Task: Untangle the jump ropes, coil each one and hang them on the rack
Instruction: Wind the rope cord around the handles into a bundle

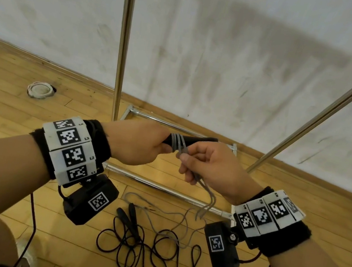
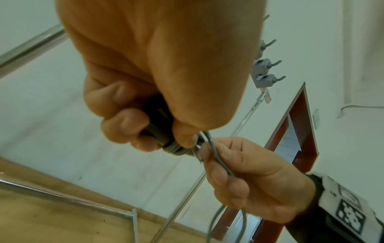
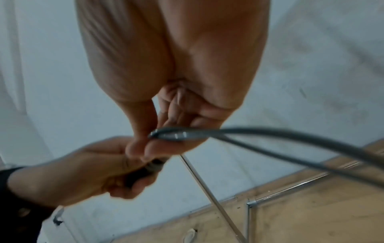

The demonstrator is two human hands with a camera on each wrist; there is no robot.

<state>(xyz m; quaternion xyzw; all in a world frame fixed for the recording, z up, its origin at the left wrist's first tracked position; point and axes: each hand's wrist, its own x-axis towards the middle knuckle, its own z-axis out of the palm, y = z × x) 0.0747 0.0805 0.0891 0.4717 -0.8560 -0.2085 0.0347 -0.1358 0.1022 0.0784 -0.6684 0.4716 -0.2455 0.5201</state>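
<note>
My left hand point(image 1: 160, 147) grips the black handles point(image 1: 194, 142) of the grey jump rope, held level at chest height, with a few grey turns point(image 1: 177, 144) wound round them. Just right of the turns, my right hand point(image 1: 185, 162) pinches the grey cord point(image 3: 176, 133), whose strands hang from the fist to the floor point(image 1: 205, 205). In the left wrist view the left hand point(image 2: 166, 134) closes on the dark handle point(image 2: 158, 121) and the right hand point(image 2: 232, 172) holds the cord point(image 2: 221, 162). The black jump rope point(image 1: 144, 252) lies tangled on the floor below, its handles point(image 1: 130, 216) side by side.
The metal rack stands ahead: an upright post point(image 1: 123, 41), a slanted post point(image 1: 341, 99) and a base frame point(image 1: 161, 186) on the wooden floor by the white wall. Grey hooks point(image 2: 264, 65) sit along its top bar. A white round fitting point(image 1: 40, 90) lies at far left.
</note>
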